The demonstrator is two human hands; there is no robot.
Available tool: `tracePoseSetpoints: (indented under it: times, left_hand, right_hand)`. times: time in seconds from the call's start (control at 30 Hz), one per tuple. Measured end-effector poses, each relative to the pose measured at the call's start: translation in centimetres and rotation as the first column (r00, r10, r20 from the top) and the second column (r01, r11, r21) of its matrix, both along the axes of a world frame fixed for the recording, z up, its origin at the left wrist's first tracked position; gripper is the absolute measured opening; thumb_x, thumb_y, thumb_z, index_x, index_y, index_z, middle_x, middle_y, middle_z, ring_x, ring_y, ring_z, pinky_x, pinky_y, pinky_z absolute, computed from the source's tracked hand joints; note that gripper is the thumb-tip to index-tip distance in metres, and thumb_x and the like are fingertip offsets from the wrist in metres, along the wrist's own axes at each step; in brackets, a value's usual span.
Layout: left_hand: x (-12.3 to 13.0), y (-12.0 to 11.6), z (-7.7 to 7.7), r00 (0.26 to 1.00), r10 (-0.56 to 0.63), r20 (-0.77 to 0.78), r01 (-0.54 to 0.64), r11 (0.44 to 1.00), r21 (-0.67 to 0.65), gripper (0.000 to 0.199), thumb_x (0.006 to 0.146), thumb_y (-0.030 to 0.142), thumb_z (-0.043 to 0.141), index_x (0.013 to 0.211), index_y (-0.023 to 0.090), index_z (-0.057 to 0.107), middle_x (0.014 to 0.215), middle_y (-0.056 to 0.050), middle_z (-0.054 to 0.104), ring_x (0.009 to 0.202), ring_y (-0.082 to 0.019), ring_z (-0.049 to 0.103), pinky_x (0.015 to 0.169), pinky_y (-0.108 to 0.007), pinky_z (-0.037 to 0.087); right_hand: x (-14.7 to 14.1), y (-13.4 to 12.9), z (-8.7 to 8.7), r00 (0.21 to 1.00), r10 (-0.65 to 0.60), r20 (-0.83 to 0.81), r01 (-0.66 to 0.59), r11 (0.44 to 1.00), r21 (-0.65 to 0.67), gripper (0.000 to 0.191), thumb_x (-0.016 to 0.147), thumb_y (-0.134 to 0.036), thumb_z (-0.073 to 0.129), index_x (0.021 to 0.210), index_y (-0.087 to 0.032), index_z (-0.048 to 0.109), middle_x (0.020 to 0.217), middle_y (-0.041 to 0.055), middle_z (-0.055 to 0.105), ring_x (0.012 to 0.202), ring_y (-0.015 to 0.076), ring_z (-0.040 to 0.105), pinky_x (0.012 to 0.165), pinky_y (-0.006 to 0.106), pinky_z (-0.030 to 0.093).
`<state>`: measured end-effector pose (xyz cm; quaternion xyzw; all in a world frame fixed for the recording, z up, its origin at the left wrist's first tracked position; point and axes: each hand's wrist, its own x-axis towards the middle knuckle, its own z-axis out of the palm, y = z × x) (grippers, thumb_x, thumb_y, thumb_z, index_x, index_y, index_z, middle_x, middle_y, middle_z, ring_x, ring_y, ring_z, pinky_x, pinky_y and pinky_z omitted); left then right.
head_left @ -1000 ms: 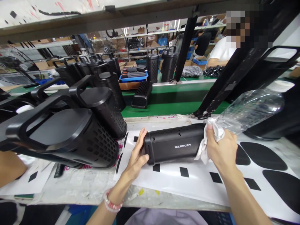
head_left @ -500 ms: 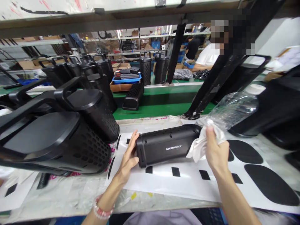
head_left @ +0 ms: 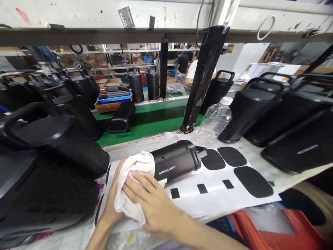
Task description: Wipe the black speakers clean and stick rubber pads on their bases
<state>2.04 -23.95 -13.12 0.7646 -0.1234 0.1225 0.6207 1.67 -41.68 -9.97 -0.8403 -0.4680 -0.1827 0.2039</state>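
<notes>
The right hand (head_left: 153, 201) holds a white cloth (head_left: 142, 160) under partly curled fingers, against a black MERKURY-marked housing (head_left: 177, 159) extending rightward beyond them. Left of these fingers, cloth hides the left hand's (head_left: 112, 205) fingertips; I cannot tell their grip.

Beneath a scuffed white overhead panel (head_left: 91, 15), a black post (head_left: 203, 76) stood beside a green-topped bench (head_left: 163, 122), with cluttered storage racks (head_left: 127, 51) beyond and a white wall (head_left: 248, 59) toward the right.
</notes>
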Motion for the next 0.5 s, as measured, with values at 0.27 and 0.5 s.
tracePoseSetpoints:
  times: [0.27,0.5]
  left_hand:
    - [0.2,-0.1,-0.4,0.945,-0.004,0.328,-0.086,0.962,0.259,0.071,0.073,0.021,0.078,0.129,0.032,0.037,0.155,-0.011,0.025,0.148,-0.032,0.024,0.118,-0.058,0.027]
    - [0.0,-0.6,0.4,0.971,-0.029,-0.237,0.08,0.974,0.212,0.13,0.071,0.036,0.077,0.15,0.028,-0.026,0.155,-0.018,0.033,0.142,-0.035,0.037,0.117,-0.06,0.026]
  right_hand:
    - [6.1,-13.9,3.9,0.531,-0.676,-0.511,0.84,0.339,0.424,0.065,0.09,-0.068,0.038,0.099,-0.012,0.07,0.088,0.0156,0.071,0.089,0.0338,0.066,0.084,0.052,0.051]
    - [3.4,-7.6,1.5,0.75,-0.632,-0.193,0.644,0.634,0.428,0.052,0.096,-0.051,0.042,0.12,-0.011,0.064,0.123,0.0176,0.066,0.119,0.0334,0.058,0.103,0.052,0.041]
